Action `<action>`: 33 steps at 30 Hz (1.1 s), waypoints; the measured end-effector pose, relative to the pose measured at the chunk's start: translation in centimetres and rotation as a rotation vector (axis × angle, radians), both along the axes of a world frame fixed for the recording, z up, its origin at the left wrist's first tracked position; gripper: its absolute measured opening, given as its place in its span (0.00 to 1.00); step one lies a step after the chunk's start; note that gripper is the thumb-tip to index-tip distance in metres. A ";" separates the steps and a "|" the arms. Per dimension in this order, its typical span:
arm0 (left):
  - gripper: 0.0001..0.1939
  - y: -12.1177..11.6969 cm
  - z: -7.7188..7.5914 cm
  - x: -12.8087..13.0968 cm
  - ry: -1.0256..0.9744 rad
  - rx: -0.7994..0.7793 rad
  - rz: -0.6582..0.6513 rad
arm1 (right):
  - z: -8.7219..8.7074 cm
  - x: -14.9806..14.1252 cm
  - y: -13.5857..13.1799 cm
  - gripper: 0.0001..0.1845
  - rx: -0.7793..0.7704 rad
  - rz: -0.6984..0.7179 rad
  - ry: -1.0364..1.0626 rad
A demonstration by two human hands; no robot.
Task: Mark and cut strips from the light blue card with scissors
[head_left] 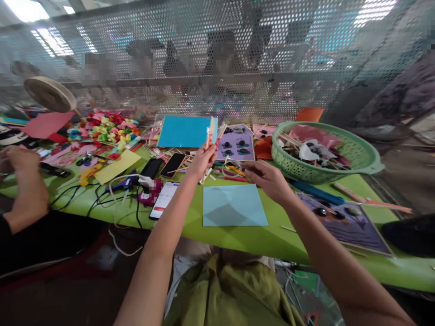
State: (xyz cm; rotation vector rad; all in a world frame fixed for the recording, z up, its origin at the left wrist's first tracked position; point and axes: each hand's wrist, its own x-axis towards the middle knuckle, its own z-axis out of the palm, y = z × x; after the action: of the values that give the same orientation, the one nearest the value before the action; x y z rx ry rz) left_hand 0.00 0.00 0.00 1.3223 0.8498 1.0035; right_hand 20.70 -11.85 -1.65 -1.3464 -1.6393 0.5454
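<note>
Sticks [211,129] upright, your left hand [203,161] wrapped round them: keep them bunched. Right hand [268,177] half-curled, hold unclear; steady it beyond the sheet [234,206] near the table's [192,230] front edge.

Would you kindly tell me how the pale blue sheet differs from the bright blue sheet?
Colour: the pale blue sheet is soft and light, while the bright blue sheet is more vivid.
Place: the pale blue sheet lies near the table's front edge; the bright blue sheet is farther back.
View: sticks in the left hand partly cover the bright blue sheet; the pale blue sheet is unobstructed.
Both look four-sided.
</note>
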 end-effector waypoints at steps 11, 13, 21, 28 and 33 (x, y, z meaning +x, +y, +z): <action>0.27 -1.8 -2.0 0.7 0.070 0.084 -0.216 | 3.2 -2.6 7.4 0.31 0.152 -0.080 0.624; 0.28 -1.6 -2.6 0.1 0.135 0.105 -0.188 | 3.4 -2.1 7.7 0.30 0.214 -0.142 0.656; 0.28 -1.8 -3.4 -0.3 0.145 0.235 0.019 | 1.0 -4.7 7.8 0.30 0.070 -0.090 0.623; 0.25 -1.7 -3.8 -0.2 0.110 0.183 -0.008 | 0.5 -5.5 7.6 0.32 -0.120 0.069 0.668; 0.27 -1.3 -4.2 -0.2 0.148 0.123 -0.127 | 2.4 -2.1 7.9 0.27 0.015 0.071 0.723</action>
State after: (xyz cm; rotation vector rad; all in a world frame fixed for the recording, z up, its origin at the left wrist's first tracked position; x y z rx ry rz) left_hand -0.24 -1.25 -4.19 1.5508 0.8140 0.8777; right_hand 18.56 -3.91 0.70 -0.9190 -1.0876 0.9310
